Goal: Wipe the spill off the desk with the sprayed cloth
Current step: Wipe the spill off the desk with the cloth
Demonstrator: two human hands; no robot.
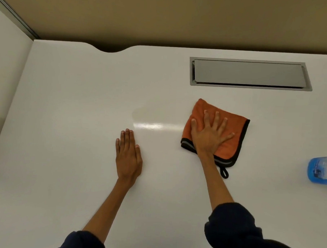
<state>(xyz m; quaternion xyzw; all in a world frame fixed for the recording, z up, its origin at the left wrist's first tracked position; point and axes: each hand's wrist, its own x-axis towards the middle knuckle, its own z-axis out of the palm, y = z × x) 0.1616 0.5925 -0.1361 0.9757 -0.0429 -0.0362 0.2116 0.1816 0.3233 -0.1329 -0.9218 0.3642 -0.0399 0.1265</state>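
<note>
An orange cloth (233, 125) with a dark border and a small hanging loop lies folded on the white desk (66, 101), right of centre. My right hand (211, 133) presses flat on it with the fingers spread. A faint wet sheen (149, 121) marks the desk just left of the cloth. My left hand (128, 156) rests palm down on the bare desk, fingers together, below and left of the sheen, holding nothing.
A grey cable hatch (250, 74) is set into the desk at the back right. A blue spray bottle (321, 170) stands at the right edge of view. A curved notch (111, 48) cuts the desk's far edge, with a partition on the left.
</note>
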